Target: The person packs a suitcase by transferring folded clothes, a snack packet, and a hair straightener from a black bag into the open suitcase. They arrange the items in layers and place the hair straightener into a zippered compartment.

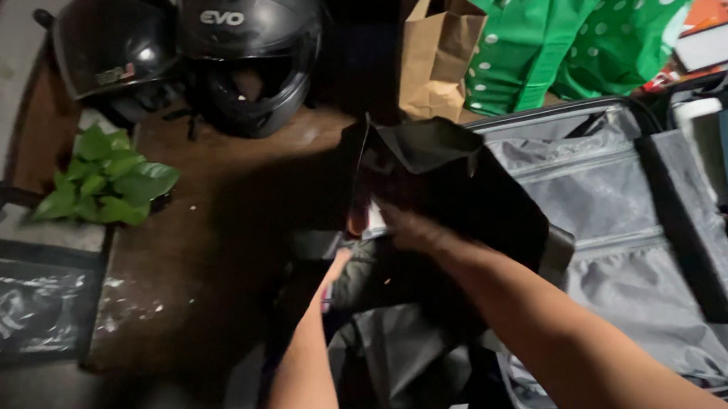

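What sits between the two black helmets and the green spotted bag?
In the head view, a brown paper bag stands between the black helmets and the green spotted bag, on the brown table.

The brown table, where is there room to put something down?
The brown table is bare in its middle, between the leafy plant, the two helmets and the hands' black cloth. It is crowded by the paper bag and green bag.

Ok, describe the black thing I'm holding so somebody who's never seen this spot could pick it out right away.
Start at the open suitcase with the grey lining on the right. Over its left edge, the left hand and right hand hold a black bag, flap up. Unlike the brown paper bag and the green dotted bag behind it, it is plain black and held off the floor.
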